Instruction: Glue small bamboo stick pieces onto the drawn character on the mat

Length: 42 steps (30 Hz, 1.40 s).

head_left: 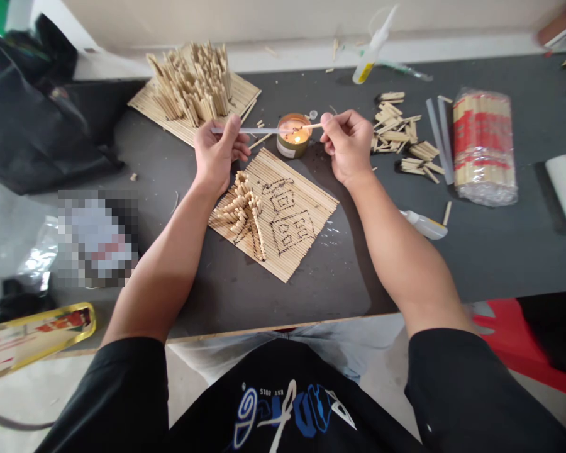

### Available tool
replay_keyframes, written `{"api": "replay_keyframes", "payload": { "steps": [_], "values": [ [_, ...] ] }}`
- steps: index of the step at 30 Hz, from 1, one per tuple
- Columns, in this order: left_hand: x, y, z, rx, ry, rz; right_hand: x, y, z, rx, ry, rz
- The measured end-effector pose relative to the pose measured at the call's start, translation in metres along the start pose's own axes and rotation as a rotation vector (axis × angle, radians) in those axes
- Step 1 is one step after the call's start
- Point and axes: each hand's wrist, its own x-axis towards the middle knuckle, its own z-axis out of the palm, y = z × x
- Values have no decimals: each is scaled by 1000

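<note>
My left hand (221, 151) pinches a translucent glue stick (259, 131), whose far end reaches over a lit candle in a tin (295, 143). From the other side, my right hand (348, 141) grips a short wooden stick (312, 126), its tip also above the candle near the flame. Just below the candle lies a square mat of wooden sticks (292, 195) with dark outlined characters drawn on it. Short upright sticks (240, 204) stand along the strokes on the mat's left part.
Behind my left hand, another stick mat (144, 104) bears a dense cluster of upright sticks (193, 82). To the right lie loose short sticks (391, 126), glue sticks (439, 138) and a wrapped stick bundle (483, 148). Glue bottles (371, 53), a black bag (38, 119) and a blurred-out object (101, 239) surround the workspace.
</note>
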Motion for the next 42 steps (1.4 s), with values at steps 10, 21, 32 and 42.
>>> {"api": "replay_keyframes", "payload": {
  "steps": [10,21,32,42],
  "values": [
    [3,-8,-2,10,-1,42,0,-5,0,-37,-47,42],
    [-1,-5,-1,72,-55,88,-2,-9,0,22,-25,116],
    [2,-7,0,-29,32,64,-5,-11,0,-30,-58,107],
    [-3,7,6,-31,82,27,0,-7,-3,-20,-84,50]
  ]
}}
